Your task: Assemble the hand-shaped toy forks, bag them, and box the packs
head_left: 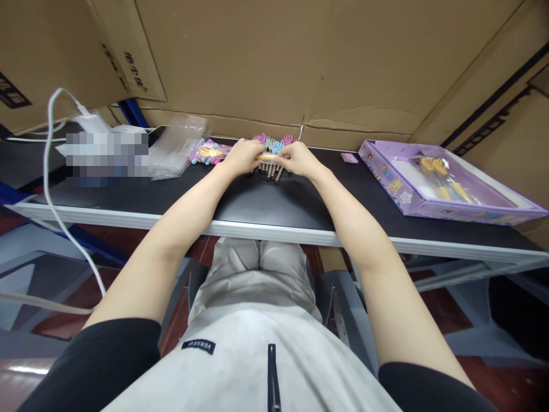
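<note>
We pinch a slim yellow piece (270,156) level between both hands, our fingers closed on its two ends: it lies at three o'clock from our left hand (244,156) and nine o'clock from our right hand (299,158). It is too small for us to make out its details.

Taking the hands as the clock's centre, just beneath them lies a cluster of metallic rods (270,170), shafts pointing toward six o'clock. Their pink and blue claw-shaped heads (275,144) show at twelve, just past the piece, and our hands hide part of the cluster. At three o'clock, near the right hand, a small pink card (349,158) lies on the black table (274,206). At twelve, cardboard (257,68) closes off the far side. Well off at nine, a white cable (50,149) loops up and drops over the front edge.

Near the left hand, at nine o'clock, clear wrapping holds a bundle of pink, blue and yellow pieces (209,151); beyond it lie clear plastic bags (174,150), whose contents we cannot tell. Well apart, just past three, sits a purple box (405,197), with yellow-headed items (446,177) in clear wrapping inside it.
</note>
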A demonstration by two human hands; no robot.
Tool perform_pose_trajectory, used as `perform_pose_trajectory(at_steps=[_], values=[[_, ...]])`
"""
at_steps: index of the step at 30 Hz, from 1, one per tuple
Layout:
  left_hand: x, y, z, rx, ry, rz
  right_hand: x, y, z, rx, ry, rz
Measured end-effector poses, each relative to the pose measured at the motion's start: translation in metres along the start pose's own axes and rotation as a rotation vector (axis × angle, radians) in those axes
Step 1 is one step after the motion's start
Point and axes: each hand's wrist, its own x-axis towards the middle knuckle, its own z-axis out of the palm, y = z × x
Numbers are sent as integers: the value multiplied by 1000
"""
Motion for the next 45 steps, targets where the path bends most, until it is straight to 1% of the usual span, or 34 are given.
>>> perform_pose_trajectory(at_steps=[6, 12, 15, 17, 19, 21, 25, 31, 36, 40, 42, 45], values=[[-1, -1, 1, 18, -29, 14, 2, 2, 1, -8, -21, -9], [0, -1, 2, 13, -41, 38, 0, 2, -10, 4, -30, 39], [0, 3, 0, 14, -50, 47, 1, 4, -16, 51, 48, 64], [1, 6, -2, 15, -53, 73, 2, 6, -19, 88, 129, 92], [2, 10, -2, 20, -56, 103, 2, 6, -18, 152, 176, 127], [3, 13, 0, 27, -49, 130, 2, 4, -16, 263, 138, 165], [4, 17, 4, 12, -7, 190, -4, -3, -11, 494, -65, 215], [2, 19, 3, -2, -5, 224, -9, -6, -12, 610, -237, 301], [3, 17, 4, -38, 35, 246, -8, -5, -7, 714, -226, 338], [3, 16, 4, -73, 57, 226, -10, -14, -7, 823, -307, 362], [2, 17, 2, -74, 67, 193, -11, -19, -8, 868, -329, 364], [0, 22, -5, -56, 88, 107, -13, -25, -10, 901, -321, 381]])
